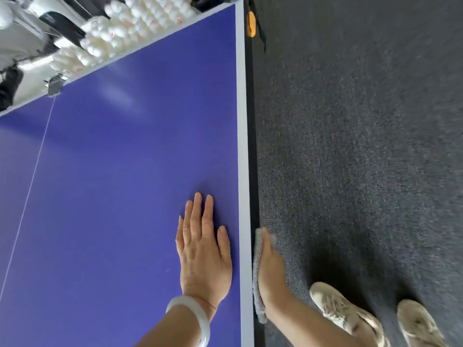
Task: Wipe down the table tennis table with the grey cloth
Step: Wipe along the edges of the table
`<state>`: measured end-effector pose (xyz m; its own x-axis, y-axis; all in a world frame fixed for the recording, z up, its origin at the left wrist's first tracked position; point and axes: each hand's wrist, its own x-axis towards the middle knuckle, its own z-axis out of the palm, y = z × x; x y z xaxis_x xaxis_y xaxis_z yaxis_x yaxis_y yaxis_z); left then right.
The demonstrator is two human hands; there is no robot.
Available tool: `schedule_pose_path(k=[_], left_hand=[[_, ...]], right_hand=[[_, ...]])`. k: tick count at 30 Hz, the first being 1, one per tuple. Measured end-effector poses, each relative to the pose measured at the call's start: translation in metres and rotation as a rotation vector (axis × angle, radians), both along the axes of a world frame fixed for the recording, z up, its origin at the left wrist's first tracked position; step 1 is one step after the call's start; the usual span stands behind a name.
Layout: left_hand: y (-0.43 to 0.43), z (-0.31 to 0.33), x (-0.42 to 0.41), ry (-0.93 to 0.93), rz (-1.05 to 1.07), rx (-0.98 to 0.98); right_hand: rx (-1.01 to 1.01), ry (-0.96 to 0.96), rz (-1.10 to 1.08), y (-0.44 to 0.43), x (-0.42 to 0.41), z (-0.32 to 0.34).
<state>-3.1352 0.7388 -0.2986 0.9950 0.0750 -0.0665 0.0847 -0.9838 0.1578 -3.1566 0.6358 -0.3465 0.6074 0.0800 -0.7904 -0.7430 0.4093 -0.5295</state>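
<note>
A heap of white balls (130, 28) lies just past the far end of the table (125, 159). What holds them cannot be made out: they are blurred, and only red marks show on some of them. No tray or box rim is visible around them.

The left hand (204, 249) rests flat on the blue top near the table's right edge, with its fingers straight and close together and nothing in its grasp. A pale bracelet (193, 314) sits on its wrist.

The right hand (270, 269) is off the table's right side. It presses the grey cloth (259, 244) against the table's dark side edge, and its fingers look stretched along the cloth. The hand is seen edge-on and smeared by motion, so the thumb is hidden. The cloth's lower end hangs free below the wrist.

A metal clamp (55, 85) sits at the table's far left edge. A thin white line (32, 176) runs from it down the top.

An orange thing (251, 23) shows just beside the far right corner of the table, partly hidden by the edge, and I cannot tell what it is.

Two beige shoes (343, 311) stand on the grey carpet (363, 146) to the table's right, cut off by the bottom of the view.
</note>
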Motion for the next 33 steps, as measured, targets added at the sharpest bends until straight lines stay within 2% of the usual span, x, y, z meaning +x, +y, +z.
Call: schedule_pose_path(k=[7,10,15,17,19,23,25,28,30,33], left_hand=[[-0.001,0.001,0.001,0.023,-0.004,0.013],[-0.003,0.002,0.001,0.023,-0.002,0.024],[-0.003,0.004,0.001,0.040,0.002,0.021],[-0.003,0.005,0.002,0.044,0.006,0.027],[-0.005,0.005,0.003,0.033,0.002,0.033],[-0.006,0.005,0.002,0.025,0.010,0.034],[-0.006,0.006,0.001,0.020,0.007,0.031],[-0.003,0.011,0.014,0.010,-0.075,0.136],[-0.003,0.017,0.039,-0.012,-0.118,0.127],[-0.017,0.023,0.098,-0.039,-0.227,0.076]], right_hand=[[0.013,-0.052,-0.078,-0.023,0.156,0.011],[-0.043,-0.036,-0.030,-0.022,0.133,0.014],[0.089,0.131,0.015,-0.011,0.052,0.017],[0.021,0.153,0.030,-0.012,0.069,0.017],[-0.065,0.097,0.012,-0.016,0.110,0.015],[0.046,0.124,-0.057,-0.027,0.191,0.012],[0.067,0.136,-0.032,-0.030,0.197,0.010],[0.031,0.130,-0.024,-0.031,0.195,0.007],[-0.011,0.098,-0.022,-0.029,0.197,0.006],[0.047,0.132,-0.047,-0.026,0.198,0.004]])
